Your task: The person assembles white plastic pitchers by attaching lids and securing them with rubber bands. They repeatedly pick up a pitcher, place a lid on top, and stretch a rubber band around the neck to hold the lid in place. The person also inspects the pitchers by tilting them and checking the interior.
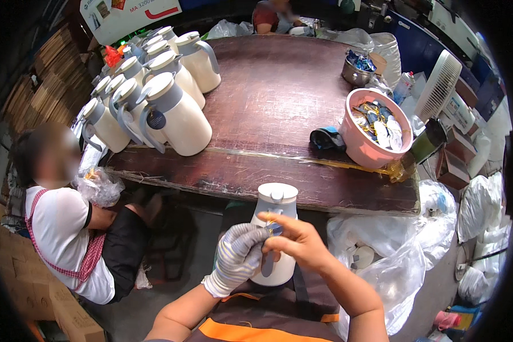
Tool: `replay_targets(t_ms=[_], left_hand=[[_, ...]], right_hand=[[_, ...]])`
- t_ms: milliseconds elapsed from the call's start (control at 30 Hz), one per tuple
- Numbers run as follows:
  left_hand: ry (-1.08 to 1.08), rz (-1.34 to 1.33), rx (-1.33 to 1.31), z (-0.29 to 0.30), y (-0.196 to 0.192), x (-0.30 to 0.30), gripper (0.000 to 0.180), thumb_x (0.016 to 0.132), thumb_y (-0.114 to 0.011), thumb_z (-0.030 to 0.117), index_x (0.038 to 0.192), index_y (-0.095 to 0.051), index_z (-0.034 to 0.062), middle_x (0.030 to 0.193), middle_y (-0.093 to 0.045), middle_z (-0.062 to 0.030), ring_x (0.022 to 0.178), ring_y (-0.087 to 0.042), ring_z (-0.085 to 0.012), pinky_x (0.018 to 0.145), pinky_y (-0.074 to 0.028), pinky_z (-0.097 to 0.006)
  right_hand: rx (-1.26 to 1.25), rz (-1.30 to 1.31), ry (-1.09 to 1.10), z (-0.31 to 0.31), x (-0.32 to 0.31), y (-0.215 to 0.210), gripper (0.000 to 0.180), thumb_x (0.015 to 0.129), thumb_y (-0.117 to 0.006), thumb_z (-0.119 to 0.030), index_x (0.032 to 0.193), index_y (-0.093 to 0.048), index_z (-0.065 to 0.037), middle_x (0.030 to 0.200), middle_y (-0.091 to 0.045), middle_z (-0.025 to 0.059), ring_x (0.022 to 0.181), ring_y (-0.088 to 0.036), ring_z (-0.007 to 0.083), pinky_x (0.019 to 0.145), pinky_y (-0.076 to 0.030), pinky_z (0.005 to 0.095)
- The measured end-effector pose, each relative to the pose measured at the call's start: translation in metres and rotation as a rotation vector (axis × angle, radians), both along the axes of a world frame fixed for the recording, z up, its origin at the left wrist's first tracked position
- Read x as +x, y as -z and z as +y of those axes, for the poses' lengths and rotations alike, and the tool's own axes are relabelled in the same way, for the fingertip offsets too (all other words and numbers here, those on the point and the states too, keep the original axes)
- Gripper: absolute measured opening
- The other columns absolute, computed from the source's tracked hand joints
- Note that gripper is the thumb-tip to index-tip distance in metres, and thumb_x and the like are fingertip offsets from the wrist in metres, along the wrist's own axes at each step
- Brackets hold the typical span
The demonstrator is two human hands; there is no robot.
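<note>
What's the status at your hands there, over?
Gloved left fingers and bare right fingers together at small blue tag. Pale jug upright just beyond, lid on. Fingers hide part of jug; table farther off.

fairly bright light spreads across the red-brown tabletop, leaving a pale sheen, and glints off the clear plastic bag. shadow pools under the tabletop's near edge. crisp stripes show on the gloved left hand. straight lines curve toward the blackened fisheye rim; blur hides the seated co-worker's head.
</note>
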State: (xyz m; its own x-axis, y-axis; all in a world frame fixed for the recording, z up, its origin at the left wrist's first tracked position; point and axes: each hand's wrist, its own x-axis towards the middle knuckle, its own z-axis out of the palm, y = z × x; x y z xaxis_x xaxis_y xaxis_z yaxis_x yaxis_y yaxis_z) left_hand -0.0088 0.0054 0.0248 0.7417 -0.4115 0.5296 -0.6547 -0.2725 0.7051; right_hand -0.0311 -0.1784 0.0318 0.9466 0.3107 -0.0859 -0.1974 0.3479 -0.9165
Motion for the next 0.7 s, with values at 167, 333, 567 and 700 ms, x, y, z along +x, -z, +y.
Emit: replay_targets(t_ms=[167,333,567,700], left_hand=[[0.058,0.734,-0.584,0.001,0.020,-0.010,0.039,0.088,-0.060,0.001,0.125,-0.048,0.0041,0.115,-0.059,-0.0070,0.101,-0.060,-0.0168,0.094,-0.048,-0.032],[0.345,1.363,-0.598,0.001,0.043,-0.014,0.053,0.089,-0.066,0.033,0.131,-0.047,0.0076,0.110,-0.060,-0.0063,0.096,-0.061,-0.0156,0.084,-0.051,-0.031],[0.043,1.321,-0.519,0.014,0.006,-0.007,0.023,0.088,-0.070,0.022,0.102,-0.062,0.0057,0.064,-0.054,0.0022,0.050,-0.049,-0.0068,0.048,-0.041,-0.022],[0.074,1.324,-0.442,0.043,0.017,-0.007,0.027,0.087,-0.072,0.020,0.106,-0.061,0.0043,0.075,-0.061,0.0012,0.057,-0.053,-0.0069,0.054,-0.045,-0.023]], right_hand=[[-0.528,-0.438,0.189,0.000,-0.003,-0.003,0.030,0.080,-0.078,-0.020,0.103,-0.068,-0.004,0.086,-0.070,0.0052,0.075,-0.067,0.0129,0.068,-0.052,0.0263],[-0.871,-0.693,0.199,0.009,-0.004,-0.006,0.019,0.076,-0.077,-0.021,0.089,-0.069,-0.009,0.087,-0.069,0.0057,0.081,-0.065,0.0254,0.075,-0.049,0.0342],[-0.692,-0.160,0.572,-0.057,0.010,0.028,0.008,0.082,-0.064,-0.010,0.086,-0.065,-0.003,0.083,-0.066,0.0035,0.075,-0.059,0.0097,0.067,-0.046,0.0255],[-0.536,-0.082,0.398,-0.037,-0.031,0.069,0.008,0.081,-0.066,-0.008,0.084,-0.063,-0.001,0.084,-0.063,0.0030,0.081,-0.057,0.0089,0.071,-0.045,0.0246]])
